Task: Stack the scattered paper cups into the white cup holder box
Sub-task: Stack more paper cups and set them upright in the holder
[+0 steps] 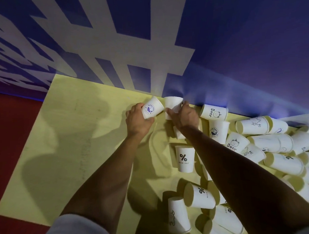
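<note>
Nesting looks next: left hand grips a logo cup at 12 o'clock, mouth tilted toward 2 o'clock at the plain cup the right hand grips; box unseen.

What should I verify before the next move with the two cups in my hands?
1. Left hand grips the logo cup: ok.
2. Right hand grips the plain cup: ok.
3. The two cups nested: not ok, side by side.
4. White holder box located: cannot tell, out of view.
5. Yellow surface cleared of loose cups: not ok, many lie at right.
</note>
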`<state>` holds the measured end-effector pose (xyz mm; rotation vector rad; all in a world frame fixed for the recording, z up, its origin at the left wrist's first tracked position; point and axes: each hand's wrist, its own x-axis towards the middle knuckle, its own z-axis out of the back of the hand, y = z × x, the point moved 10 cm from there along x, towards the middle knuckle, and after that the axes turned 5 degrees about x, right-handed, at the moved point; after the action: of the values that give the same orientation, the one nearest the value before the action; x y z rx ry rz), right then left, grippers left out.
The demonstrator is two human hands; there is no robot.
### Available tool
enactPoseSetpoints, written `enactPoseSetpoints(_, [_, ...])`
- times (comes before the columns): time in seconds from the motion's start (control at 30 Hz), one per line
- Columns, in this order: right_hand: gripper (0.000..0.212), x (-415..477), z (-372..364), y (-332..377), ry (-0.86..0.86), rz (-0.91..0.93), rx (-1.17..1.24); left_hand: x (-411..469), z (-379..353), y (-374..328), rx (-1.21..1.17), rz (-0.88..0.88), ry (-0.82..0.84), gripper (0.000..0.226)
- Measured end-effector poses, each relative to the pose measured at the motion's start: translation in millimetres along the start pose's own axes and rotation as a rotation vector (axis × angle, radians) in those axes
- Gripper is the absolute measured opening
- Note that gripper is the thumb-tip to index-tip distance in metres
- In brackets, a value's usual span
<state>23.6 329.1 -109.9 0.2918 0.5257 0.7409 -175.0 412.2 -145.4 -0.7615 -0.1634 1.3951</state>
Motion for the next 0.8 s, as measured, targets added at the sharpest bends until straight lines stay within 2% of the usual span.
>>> enactPoseSetpoints(0.13, [0.069, -13.5, 20.1, 3.0, -0.06, 0.046, 0.096, -16.2, 8.6, -7.1, -0.11, 0.003, -0.002, 0.058])
enactPoseSetpoints(0.43, [0.063, -67.5, 85.6, -3.4, -0.137, 0.148, 0.214, -80.1, 37.8, -37.9, -0.292, -0.028, 0.033, 0.072])
enactPoseSetpoints(0.8, [0.061, -164.8, 149.7, -90.9, -0.263, 0.13, 0.261, -172.1, 20.3, -103.4, -0.274, -0.162, 0.125, 0.073])
